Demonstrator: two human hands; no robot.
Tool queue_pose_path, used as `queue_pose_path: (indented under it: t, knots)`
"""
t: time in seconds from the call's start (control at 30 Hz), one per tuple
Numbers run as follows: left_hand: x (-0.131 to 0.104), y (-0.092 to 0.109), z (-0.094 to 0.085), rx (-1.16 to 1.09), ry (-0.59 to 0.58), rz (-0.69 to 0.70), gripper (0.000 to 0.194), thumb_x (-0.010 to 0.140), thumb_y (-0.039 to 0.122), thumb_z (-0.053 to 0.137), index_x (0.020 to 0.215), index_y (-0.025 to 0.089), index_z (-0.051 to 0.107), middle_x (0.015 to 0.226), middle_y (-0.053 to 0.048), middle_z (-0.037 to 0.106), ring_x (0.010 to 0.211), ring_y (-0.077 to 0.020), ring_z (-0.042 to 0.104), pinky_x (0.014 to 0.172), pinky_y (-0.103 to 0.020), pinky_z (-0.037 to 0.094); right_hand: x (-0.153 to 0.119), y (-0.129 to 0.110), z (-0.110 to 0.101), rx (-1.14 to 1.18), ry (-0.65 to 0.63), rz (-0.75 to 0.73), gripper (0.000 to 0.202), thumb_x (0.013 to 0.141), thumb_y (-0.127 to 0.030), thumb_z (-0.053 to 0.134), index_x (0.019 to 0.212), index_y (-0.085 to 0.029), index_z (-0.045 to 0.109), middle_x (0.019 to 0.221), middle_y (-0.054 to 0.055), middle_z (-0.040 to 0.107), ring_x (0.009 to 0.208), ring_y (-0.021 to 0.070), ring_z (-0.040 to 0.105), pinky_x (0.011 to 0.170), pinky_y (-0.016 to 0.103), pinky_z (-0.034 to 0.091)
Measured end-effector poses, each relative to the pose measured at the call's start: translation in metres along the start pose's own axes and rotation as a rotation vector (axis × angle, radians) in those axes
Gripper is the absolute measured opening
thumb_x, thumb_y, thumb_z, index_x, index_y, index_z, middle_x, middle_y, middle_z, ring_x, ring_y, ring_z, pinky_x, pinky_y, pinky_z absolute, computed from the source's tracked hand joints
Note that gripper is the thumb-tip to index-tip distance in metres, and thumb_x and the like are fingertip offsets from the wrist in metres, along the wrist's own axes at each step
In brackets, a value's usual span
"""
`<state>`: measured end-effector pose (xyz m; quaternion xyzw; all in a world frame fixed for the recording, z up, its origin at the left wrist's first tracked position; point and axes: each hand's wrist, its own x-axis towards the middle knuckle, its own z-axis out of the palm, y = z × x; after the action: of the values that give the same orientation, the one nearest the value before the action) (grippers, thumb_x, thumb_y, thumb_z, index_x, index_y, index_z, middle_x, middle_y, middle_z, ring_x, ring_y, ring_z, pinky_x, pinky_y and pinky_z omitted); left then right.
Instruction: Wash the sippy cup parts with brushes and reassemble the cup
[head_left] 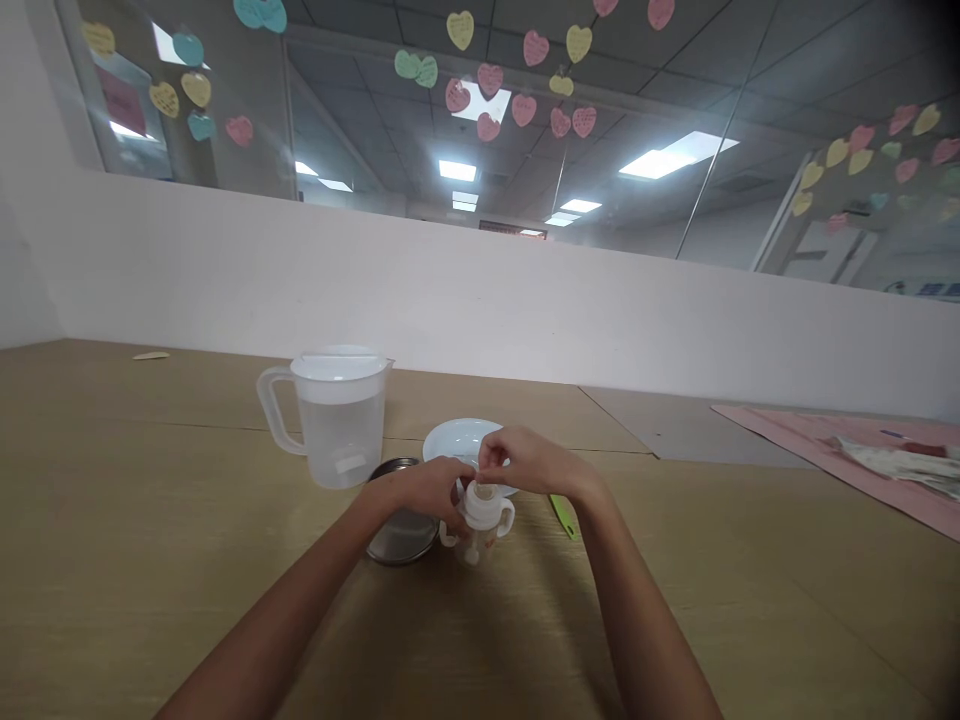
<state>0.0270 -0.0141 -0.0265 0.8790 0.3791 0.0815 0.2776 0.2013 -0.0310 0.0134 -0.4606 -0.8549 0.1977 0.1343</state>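
A small clear baby bottle [480,524] with a white collar and two side handles stands upright on the table in front of me. My left hand [436,490] is closed around its left side near the collar. The fingers of my right hand [526,460] are pinched together at the clear teat on top of the bottle; the fingertips partly cover it. Just left of the bottle lies a round metal dish [401,545], partly under my left hand. Behind my hands sits a white plate [450,434], and a green handle [562,516] lies to the right.
A lidded translucent pitcher [341,430] with liquid in it stands behind on the left. A thin pale piece [151,355] lies at the far left. On the right, a pink mat [795,432] holds a clear plastic packet [900,465]. A white wall [480,310] closes the table's back.
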Motion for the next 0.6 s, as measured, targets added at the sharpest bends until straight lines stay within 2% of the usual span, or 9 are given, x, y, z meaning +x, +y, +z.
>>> queue_pose_path:
  t: [0.07, 0.23, 0.43, 0.5, 0.6]
  knots:
    - [-0.001, 0.001, 0.0, -0.001, -0.008, 0.011, 0.046, 0.049, 0.028, 0.072, 0.092, 0.019, 0.06, 0.077, 0.003, 0.061, 0.071, -0.0143, 0.055, 0.062, -0.021, 0.039, -0.003, -0.001, -0.002, 0.03, -0.013, -0.077, 0.01, 0.07, -0.02, 0.055, 0.077, -0.018, 0.061, 0.078, 0.0, 0.062, 0.072, 0.0118, 0.055, 0.062, 0.021, 0.041]
    - [0.0, 0.0, 0.005, -0.027, -0.004, 0.037, 0.043, 0.051, 0.031, 0.071, 0.09, 0.02, 0.059, 0.09, 0.002, 0.062, 0.08, -0.016, 0.056, 0.065, -0.021, 0.039, -0.008, 0.0, -0.006, 0.052, -0.006, -0.188, 0.022, 0.067, -0.01, 0.054, 0.085, -0.019, 0.061, 0.086, 0.001, 0.063, 0.08, 0.0133, 0.057, 0.07, 0.024, 0.043]
    - [0.001, 0.001, 0.008, -0.033, -0.007, 0.06, 0.048, 0.052, 0.027, 0.07, 0.098, 0.021, 0.056, 0.08, 0.003, 0.061, 0.071, -0.014, 0.055, 0.062, -0.021, 0.038, -0.011, -0.003, -0.008, 0.143, -0.023, -0.228, 0.033, 0.067, 0.0, 0.043, 0.088, -0.019, 0.061, 0.083, 0.0, 0.064, 0.081, 0.0123, 0.059, 0.07, 0.023, 0.045]
    - [0.001, 0.001, 0.008, -0.029, -0.011, 0.074, 0.043, 0.053, 0.028, 0.07, 0.093, 0.02, 0.057, 0.08, 0.004, 0.06, 0.069, -0.0133, 0.054, 0.061, -0.021, 0.038, -0.013, -0.005, -0.01, 0.187, 0.009, -0.229, 0.033, 0.068, -0.001, 0.043, 0.09, -0.019, 0.06, 0.083, 0.0, 0.064, 0.081, 0.012, 0.059, 0.07, 0.023, 0.046]
    - [0.0, 0.001, 0.009, 0.004, -0.017, 0.056, 0.036, 0.053, 0.034, 0.07, 0.083, 0.018, 0.058, 0.077, 0.003, 0.059, 0.068, -0.0136, 0.054, 0.058, -0.021, 0.037, -0.017, -0.007, -0.015, 0.227, 0.156, -0.235, 0.025, 0.071, -0.007, 0.048, 0.089, -0.019, 0.061, 0.087, 0.001, 0.064, 0.083, 0.0121, 0.059, 0.076, 0.026, 0.047]
